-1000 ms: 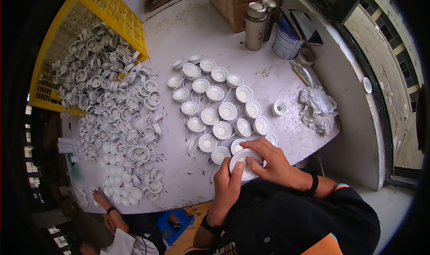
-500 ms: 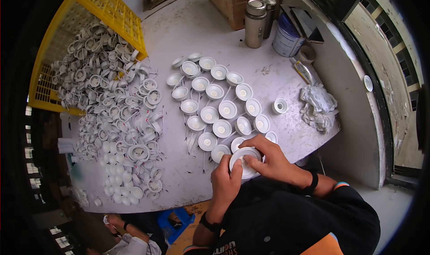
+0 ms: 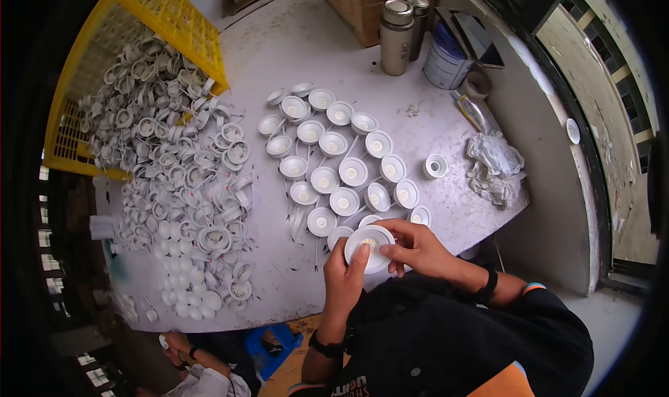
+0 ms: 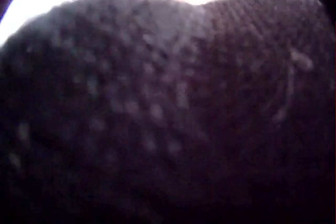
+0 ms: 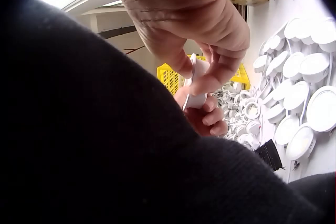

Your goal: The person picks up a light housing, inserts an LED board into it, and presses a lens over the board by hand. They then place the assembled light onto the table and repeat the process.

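A white round downlight (image 3: 377, 259) with a yellowish LED centre is held between both hands near the table's front edge, its face turned up toward the head camera. My left hand (image 3: 341, 282) grips its left side, thumb over the rim and onto the inside. At the right side of the rim, my right hand (image 3: 425, 252) pinches it between thumb and fingers. The right wrist view shows the downlight (image 5: 196, 101) edge-on, with the right hand (image 5: 194, 19) above and left-hand fingers (image 5: 212, 119) below. Dark cloth (image 4: 168, 108) fills most of the left wrist view.
Rows of similar downlights (image 3: 325, 179) stand just beyond the hands. Leftward, a heap of white lamp parts (image 3: 174, 174) spills from a tipped yellow crate (image 3: 171, 13). A single white cup-shaped part (image 3: 435, 165), crumpled plastic (image 3: 495, 167) and flasks (image 3: 396, 41) lie right. Another person's hands (image 3: 180, 345) are lower left.
Both hands have shifted slightly left with the downlight, and its face shows more fully. The right thumb has drawn back from the inside to the rim. The other person's hand has left the table.
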A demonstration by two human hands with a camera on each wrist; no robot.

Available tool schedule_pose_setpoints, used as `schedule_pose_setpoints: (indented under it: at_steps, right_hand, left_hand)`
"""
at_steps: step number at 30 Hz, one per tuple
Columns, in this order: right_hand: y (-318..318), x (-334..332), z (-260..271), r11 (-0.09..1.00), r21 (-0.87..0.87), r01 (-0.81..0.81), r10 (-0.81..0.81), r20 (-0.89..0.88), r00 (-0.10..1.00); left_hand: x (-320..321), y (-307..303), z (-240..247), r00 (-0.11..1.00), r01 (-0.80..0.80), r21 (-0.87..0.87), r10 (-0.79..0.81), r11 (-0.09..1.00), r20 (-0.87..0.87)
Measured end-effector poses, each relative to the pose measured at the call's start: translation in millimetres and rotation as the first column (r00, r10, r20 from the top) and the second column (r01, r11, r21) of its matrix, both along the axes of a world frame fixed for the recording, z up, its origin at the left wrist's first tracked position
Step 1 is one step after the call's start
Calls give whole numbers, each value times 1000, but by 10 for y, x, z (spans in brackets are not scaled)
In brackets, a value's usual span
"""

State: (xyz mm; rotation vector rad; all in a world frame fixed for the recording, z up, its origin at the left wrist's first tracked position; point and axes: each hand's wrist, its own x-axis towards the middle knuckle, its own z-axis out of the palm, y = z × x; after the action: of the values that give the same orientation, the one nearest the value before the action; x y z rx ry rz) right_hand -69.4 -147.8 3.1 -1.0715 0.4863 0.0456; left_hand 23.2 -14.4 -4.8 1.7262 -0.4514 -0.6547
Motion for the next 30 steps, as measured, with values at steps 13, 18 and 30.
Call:
schedule_pose_setpoints:
  at_steps: [13,18,30]
  right_hand:
    - [-39,132,-213,941,-316,124,-146,-49,988]
    - [-288,252,-299,979,-191,72,-96,-119,988]
    - [-434,80,-787,975,-180,127,-160,-179,971]
  left_hand:
    - [105,21,-309,952,163,53,-143,985,-270]
    - [429,-222,-350,912,119,-31,-121,992,-393]
    - [2210,-904,-1164,990,-131,258,112,957,86]
